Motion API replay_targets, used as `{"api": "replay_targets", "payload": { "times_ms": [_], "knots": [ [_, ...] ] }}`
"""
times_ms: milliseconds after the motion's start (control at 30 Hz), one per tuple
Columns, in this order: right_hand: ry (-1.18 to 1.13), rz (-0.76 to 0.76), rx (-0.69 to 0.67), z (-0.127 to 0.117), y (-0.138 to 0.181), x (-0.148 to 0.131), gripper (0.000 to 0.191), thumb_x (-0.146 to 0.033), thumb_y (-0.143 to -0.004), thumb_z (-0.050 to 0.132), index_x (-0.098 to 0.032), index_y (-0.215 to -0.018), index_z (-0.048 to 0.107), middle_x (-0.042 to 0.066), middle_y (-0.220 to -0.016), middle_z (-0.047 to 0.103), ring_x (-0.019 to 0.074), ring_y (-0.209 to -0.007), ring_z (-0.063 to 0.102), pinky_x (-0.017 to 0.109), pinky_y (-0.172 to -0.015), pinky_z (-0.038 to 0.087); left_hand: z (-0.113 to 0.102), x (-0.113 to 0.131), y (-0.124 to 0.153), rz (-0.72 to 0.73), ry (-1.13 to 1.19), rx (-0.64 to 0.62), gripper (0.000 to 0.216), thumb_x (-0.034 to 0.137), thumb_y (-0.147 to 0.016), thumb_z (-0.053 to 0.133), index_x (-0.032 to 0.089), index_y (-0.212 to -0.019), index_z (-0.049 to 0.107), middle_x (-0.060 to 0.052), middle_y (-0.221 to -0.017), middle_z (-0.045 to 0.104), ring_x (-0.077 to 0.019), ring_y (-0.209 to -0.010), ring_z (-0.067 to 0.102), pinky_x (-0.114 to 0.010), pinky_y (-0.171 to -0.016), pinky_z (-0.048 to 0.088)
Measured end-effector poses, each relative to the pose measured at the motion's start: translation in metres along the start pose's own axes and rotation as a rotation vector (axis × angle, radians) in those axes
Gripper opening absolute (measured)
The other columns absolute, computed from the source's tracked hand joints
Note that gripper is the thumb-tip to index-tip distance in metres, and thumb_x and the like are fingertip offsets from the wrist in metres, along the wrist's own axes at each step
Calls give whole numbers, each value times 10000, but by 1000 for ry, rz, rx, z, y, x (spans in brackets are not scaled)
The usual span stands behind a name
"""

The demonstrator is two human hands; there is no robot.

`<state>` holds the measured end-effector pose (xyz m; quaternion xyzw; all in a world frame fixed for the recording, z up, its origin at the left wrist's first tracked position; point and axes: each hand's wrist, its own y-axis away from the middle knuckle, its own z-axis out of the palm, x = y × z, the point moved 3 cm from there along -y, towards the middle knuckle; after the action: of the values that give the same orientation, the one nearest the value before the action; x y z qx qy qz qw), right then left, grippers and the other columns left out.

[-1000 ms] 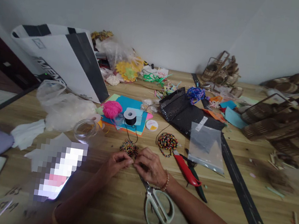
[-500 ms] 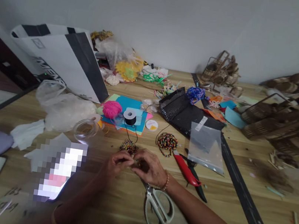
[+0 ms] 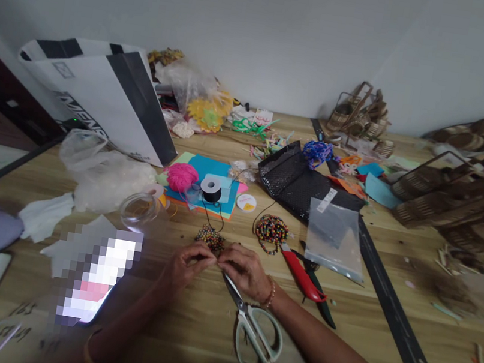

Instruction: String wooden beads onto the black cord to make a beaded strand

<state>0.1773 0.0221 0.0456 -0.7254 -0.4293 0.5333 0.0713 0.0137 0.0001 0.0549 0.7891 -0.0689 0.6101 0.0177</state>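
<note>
My left hand and my right hand meet fingertip to fingertip on the wooden table, both pinched closed. They pinch something small just below a clump of multicoloured beads; what is between the fingers is too small to name. A black cord runs from the beads up to a black thread spool. A second coil of strung beads lies to the right. Grey-handled scissors lie right under my right wrist, which wears a beaded bracelet.
Red-handled pliers and a clear zip bag lie right of my hands. A glass jar, pink yarn, coloured paper, a black pouch, a paper shopping bag and wicker baskets crowd the back.
My hands have stayed together over the same spot, shifting only slightly; the right hand has slid a little, baring more of the scissor blades.
</note>
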Motion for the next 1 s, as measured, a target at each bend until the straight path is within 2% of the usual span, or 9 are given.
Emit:
{"api": "replay_targets", "payload": {
  "times_ms": [133, 300, 433, 733, 900, 1000],
  "knots": [
    [37, 10, 9, -1, -1, 0, 119, -205, -911, 501, -171, -850, 598, 89, -856, 625, 169, -806, 584, 291, -727, 489, -6, -1, -1, -16, -76, 42, 154, 289, -742, 626, 164, -664, 674, -31, -697, 654, -165, -694, 583, -263, -673, 452],
    [118, 32, 31, -2, -2, 0, 132, -226, -901, 516, -179, -804, 592, 78, -834, 610, 174, -780, 560, 294, -694, 471, -26, -1, -6, -44, -229, 100, 102, 269, -719, 643, 181, -693, 688, -37, -731, 692, -186, -726, 614, -292, -727, 464],
    [134, 24, 30, -2, -2, -1, 141, -234, -905, 504, -183, -797, 579, 76, -828, 605, 176, -776, 557, 291, -689, 466, -37, 0, -8, 8, -386, 21, 86, 246, -721, 632, 197, -695, 698, -37, -724, 680, -184, -712, 610, -286, -700, 467],
    [118, 37, 24, -1, -1, 1, 131, -215, -898, 508, -182, -799, 587, 76, -835, 605, 175, -785, 560, 295, -696, 470, -28, -6, -6, 68, -646, -171, 164, 150, -760, 565, 201, -729, 718, -55, -760, 665, -205, -761, 597, -307, -741, 434],
    [71, 62, 53, -1, 1, 4, 137, -222, -893, 526, -177, -782, 594, 70, -827, 607, 170, -788, 565, 294, -703, 472, -24, -9, -7, 69, -663, -166, 157, 140, -765, 562, 190, -736, 707, -62, -782, 678, -216, -784, 598, -318, -752, 429],
    [-12, 158, 127, -5, 0, 8, 160, -253, -888, 549, -171, -759, 599, 54, -778, 604, 158, -741, 563, 279, -674, 465, -24, -12, -7, 71, -616, -119, 133, 164, -767, 576, 188, -733, 702, -63, -781, 685, -215, -790, 610, -322, -770, 440]
  ]
}}
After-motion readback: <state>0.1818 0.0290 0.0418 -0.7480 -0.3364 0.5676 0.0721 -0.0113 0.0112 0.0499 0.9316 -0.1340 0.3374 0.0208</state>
